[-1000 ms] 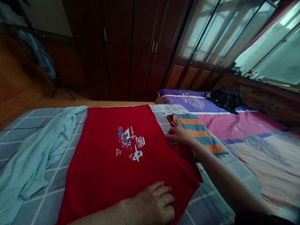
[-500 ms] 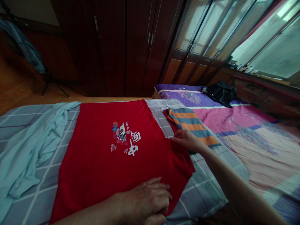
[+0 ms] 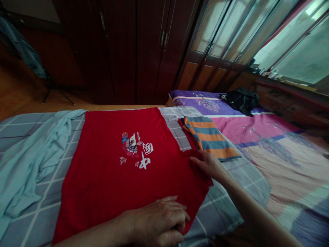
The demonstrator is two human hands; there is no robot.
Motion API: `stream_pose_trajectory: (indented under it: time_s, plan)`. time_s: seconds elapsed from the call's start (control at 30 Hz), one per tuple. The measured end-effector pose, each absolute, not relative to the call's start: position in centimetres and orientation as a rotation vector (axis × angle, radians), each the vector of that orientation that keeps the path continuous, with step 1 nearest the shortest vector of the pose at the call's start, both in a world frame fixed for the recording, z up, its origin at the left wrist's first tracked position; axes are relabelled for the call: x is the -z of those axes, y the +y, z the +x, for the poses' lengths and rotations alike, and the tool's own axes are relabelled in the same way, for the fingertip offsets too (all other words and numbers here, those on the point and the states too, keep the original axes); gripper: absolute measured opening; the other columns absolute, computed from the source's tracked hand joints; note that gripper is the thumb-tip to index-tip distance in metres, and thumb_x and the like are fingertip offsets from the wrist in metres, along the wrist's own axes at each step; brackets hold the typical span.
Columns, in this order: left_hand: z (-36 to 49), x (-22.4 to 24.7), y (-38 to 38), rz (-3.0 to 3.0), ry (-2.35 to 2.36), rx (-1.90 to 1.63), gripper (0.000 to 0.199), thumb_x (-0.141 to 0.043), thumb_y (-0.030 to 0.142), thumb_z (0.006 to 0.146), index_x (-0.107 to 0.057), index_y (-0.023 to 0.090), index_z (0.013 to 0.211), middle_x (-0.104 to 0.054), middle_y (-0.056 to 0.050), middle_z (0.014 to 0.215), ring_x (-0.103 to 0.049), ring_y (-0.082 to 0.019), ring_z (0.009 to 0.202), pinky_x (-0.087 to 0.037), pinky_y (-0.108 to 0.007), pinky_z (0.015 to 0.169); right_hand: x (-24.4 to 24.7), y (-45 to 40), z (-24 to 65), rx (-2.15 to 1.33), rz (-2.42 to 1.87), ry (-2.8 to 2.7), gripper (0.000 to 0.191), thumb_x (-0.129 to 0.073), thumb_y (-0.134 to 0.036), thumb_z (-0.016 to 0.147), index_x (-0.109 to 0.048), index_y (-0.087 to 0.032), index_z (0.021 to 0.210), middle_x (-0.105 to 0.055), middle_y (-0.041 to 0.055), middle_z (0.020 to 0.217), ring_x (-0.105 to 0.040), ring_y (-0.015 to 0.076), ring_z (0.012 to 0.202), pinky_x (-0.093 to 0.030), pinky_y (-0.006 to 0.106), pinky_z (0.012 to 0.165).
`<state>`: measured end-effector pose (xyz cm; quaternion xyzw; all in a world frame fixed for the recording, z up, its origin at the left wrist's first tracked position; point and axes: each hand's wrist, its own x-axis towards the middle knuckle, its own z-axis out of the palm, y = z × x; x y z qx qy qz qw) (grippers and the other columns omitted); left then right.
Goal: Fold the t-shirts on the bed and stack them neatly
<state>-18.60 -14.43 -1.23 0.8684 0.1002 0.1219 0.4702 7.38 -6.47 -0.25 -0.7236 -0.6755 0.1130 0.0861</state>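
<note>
A red T-shirt [image 3: 102,171] with white characters and a colourful print lies spread over a grey checked bedspread [image 3: 48,192]. My left hand [image 3: 164,219] rests on the shirt's near edge, its fingers bent against the cloth. At the shirt's right side, near the sleeve, my right hand [image 3: 208,164] is on the red cloth with fingers drawn together around a fold. Just beyond that hand sits a folded orange and grey striped garment [image 3: 213,137], with dark red cloth under it.
A pale blue garment [image 3: 33,154] lies crumpled at the left. Behind the bed stand dark wardrobes [image 3: 151,51]. To the right is another bed [image 3: 257,137] bearing a black item [image 3: 241,99]. A tripod [image 3: 51,89] stands back left.
My right hand has moved slightly right and nearer to me along the sleeve, and the cloth by it has shifted. My left hand is almost where it was.
</note>
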Motion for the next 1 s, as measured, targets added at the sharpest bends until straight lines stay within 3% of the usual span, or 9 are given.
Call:
stream_pose_trajectory:
  time_s: [0.17, 0.37, 0.47, 0.63, 0.83, 1.0]
  plan:
    - [-18.6, 1.3, -14.4, 2.141, 0.236, -0.302, 0.008, -0.059, 0.017, 0.082, -0.051, 0.019, 0.084, -0.063, -0.004, 0.114, -0.052, -0.023, 0.119, -0.028, -0.046, 0.11, 1.3, -8.7, 7.6, -0.333, -2.247, -1.996, 0.027, -0.059, -0.044, 0.075, -0.055, -0.02, 0.063, -0.057, 0.0008, 0.054, -0.053, 0.0153, 0.053, -0.027, 0.025, 0.048]
    - [-18.6, 1.4, -14.4, 2.146, 0.243, -0.298, 0.009, -0.06, 0.018, 0.083, -0.051, 0.019, 0.085, -0.061, -0.005, 0.119, -0.05, -0.022, 0.122, -0.026, -0.047, 0.111, 1.7, -9.3, 8.6, -0.886, -1.969, -1.478, 0.027, -0.055, -0.045, 0.072, -0.06, -0.018, 0.078, -0.066, 0.0023, 0.065, -0.06, 0.0178, 0.057, -0.043, 0.027, 0.051]
    - [-18.7, 1.3, -14.5, 2.155, 0.25, -0.294, 0.01, -0.061, 0.017, 0.083, -0.051, 0.018, 0.085, -0.06, -0.006, 0.122, -0.048, -0.022, 0.124, -0.026, -0.046, 0.111, 1.9, -8.9, 9.1, -0.961, -1.917, -1.503, 0.029, -0.058, -0.043, 0.069, -0.061, -0.017, 0.081, -0.068, 0.0032, 0.069, -0.063, 0.02, 0.061, -0.046, 0.028, 0.053]
    - [-18.7, 1.4, -14.5, 2.161, 0.261, -0.305, 0.009, -0.061, 0.018, 0.082, -0.052, 0.019, 0.082, -0.063, -0.004, 0.116, -0.051, -0.021, 0.121, -0.027, -0.044, 0.111, 1.2, -8.1, 9.3, -0.762, -1.994, -1.621, 0.022, -0.057, -0.039, 0.073, -0.063, -0.018, 0.078, -0.068, 0.0038, 0.07, -0.063, 0.0208, 0.065, -0.043, 0.028, 0.055]
    - [-18.7, 1.6, -14.5, 2.157, 0.262, -0.298, 0.013, -0.064, 0.018, 0.078, -0.052, 0.02, 0.081, -0.063, -0.002, 0.115, -0.052, -0.02, 0.118, -0.027, -0.043, 0.11, -2.4, -9.2, 4.7, 0.028, -2.21, -2.042, 0.023, -0.049, -0.037, 0.085, -0.065, -0.022, 0.093, -0.07, 0.0054, 0.078, -0.064, 0.0222, 0.071, -0.032, 0.027, 0.056]
    - [-18.5, 1.5, -14.5, 2.215, 0.249, -0.365, 0.012, -0.068, 0.019, 0.075, -0.056, 0.019, 0.08, -0.066, 0.0, 0.104, -0.061, -0.017, 0.1, -0.033, -0.034, 0.106, -2.0, -11.8, 0.0, 0.044, -1.839, -2.574, 0.013, -0.049, -0.022, 0.087, -0.063, -0.021, 0.088, -0.067, 0.003, 0.079, -0.062, 0.0171, 0.068, -0.026, 0.027, 0.054]
